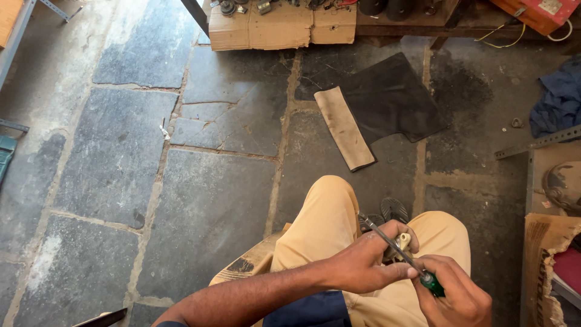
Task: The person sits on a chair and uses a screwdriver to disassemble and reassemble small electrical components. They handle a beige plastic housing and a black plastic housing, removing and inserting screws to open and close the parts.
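At nine o'clock, a teal crate edge point(6, 158) is peeking in from the frame's left border, and large grey stone slabs point(115, 151) are spreading across the floor. At twelve o'clock, flattened cardboard point(281, 27) is lying under a low wooden bench point(417, 27) that is carrying dark metal parts. Just right of centre, a black mat point(393, 97) with a tan folded edge point(345, 128) is resting on the stones.

At six o'clock, the person is sitting with knees in tan trousers point(330, 221) pointing toward twelve o'clock. The left hand point(369, 260) is reaching in from seven o'clock and is clenching around a small pale part point(404, 241), with thumb and fingertips also steadying the metal shaft of a screwdriver point(402, 251). The shaft is slanting from eleven o'clock down to five o'clock, its tip sitting at the part above the knees. The right hand point(457, 297), at five o'clock, is grasping the screwdriver's green handle point(433, 283).

At two o'clock, a blue cloth point(560, 100) is lying bunched near a slotted metal strip point(535, 143). At four o'clock, a torn cardboard box point(544, 266) is standing beside the right knee.
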